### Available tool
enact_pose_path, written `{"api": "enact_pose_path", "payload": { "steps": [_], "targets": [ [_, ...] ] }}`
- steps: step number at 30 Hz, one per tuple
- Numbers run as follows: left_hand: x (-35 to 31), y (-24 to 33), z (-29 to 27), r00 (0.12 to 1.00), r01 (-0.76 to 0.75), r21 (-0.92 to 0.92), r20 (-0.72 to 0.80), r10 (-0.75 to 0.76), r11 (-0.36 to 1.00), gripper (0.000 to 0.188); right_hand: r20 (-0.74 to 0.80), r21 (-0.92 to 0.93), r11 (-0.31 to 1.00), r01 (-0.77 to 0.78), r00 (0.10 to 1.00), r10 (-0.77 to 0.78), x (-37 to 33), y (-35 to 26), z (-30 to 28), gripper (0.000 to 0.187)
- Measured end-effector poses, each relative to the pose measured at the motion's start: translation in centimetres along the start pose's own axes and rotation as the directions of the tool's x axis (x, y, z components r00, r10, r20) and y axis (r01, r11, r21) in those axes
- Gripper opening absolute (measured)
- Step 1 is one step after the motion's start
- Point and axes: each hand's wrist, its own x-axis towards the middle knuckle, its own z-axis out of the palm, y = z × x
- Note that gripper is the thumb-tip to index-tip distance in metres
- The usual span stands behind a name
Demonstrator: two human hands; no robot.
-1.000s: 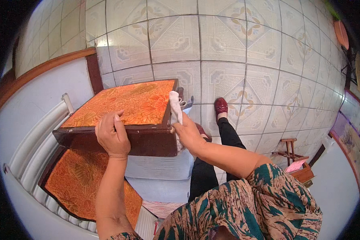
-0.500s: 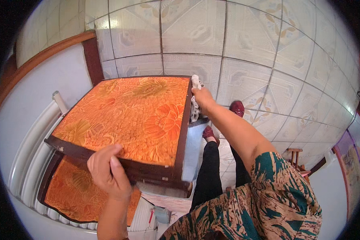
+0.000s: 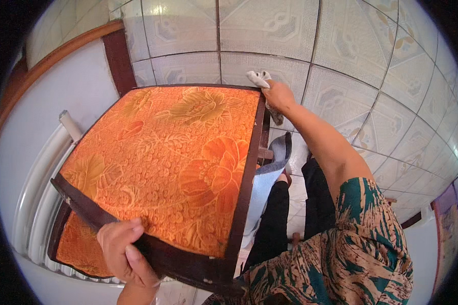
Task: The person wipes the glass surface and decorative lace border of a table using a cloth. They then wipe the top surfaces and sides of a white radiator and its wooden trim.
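The middle of the frame is filled by a padded seat [image 3: 163, 147], which is covered with orange cloth with a pattern of large flowers and is bordered by dark brown wood. Its lower edge is seen slanting from the left of the frame down to the lower middle.

At the lower left of the seat, the wooden edge is held by the left hand [image 3: 127, 251]. The fingers are bent over the upper side of the edge, and the thumb is laid along its front face; how far the palm is closed under it cannot be told. By the right hand [image 3: 281, 96], a white cloth [image 3: 259, 79] is held bunched in a narrow grip. This hand is placed at the upper right corner of the seat, and a part of the cloth is seen hanging below the hand.

Under the seat, toward the lower left of the frame, a second orange panel [image 3: 79, 249] with a dark border is partly hidden. Beside it, along the left side, a white radiator [image 3: 30, 206] is seen. To the right of the seat, a light blue fabric [image 3: 262, 188] with a dark edge is shown, near the black trousers [image 3: 272, 213]. The upper part of the frame is occupied by pale patterned tiles [image 3: 262, 30].
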Motion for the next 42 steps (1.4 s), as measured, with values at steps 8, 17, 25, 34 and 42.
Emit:
{"api": "enact_pose_path", "payload": {
  "steps": [8, 17, 25, 34, 42],
  "targets": [
    [0.8, 0.1, 0.5, 0.984, -0.112, 0.028, -0.138, 0.115, 0.993, 0.017, 0.23, -0.111, 0.967, 0.228, 0.953, -0.198, -8.6, -6.4, -5.1, 0.034],
    [0.2, -1.2, 1.7, 0.937, -0.13, -0.036, -0.33, 0.111, 0.991, 0.014, 0.268, 0.333, 0.917, 0.221, 0.91, -0.316, -24.7, -14.4, -10.7, 0.033],
    [-0.6, -2.9, 3.0, 0.88, -0.118, -0.021, -0.465, 0.095, 0.993, 0.014, 0.169, 0.844, 0.532, -0.062, 0.973, -0.155, -35.6, -18.0, -19.3, 0.046],
    [-15.6, -7.1, 9.2, 0.849, -0.307, -0.377, -0.524, 0.072, 0.874, 0.049, -0.346, 0.489, 0.699, 0.521, 0.852, -0.393, -43.0, -21.0, -7.3, 0.048],
    [-55.8, -18.8, 22.4, 0.766, 0.6, -0.484, 0.119, -0.632, 0.637, 0.028, -0.287, -0.751, 0.601, 0.273, 0.684, -0.67, -42.8, -21.4, 1.9, 0.069]
  ]
}}
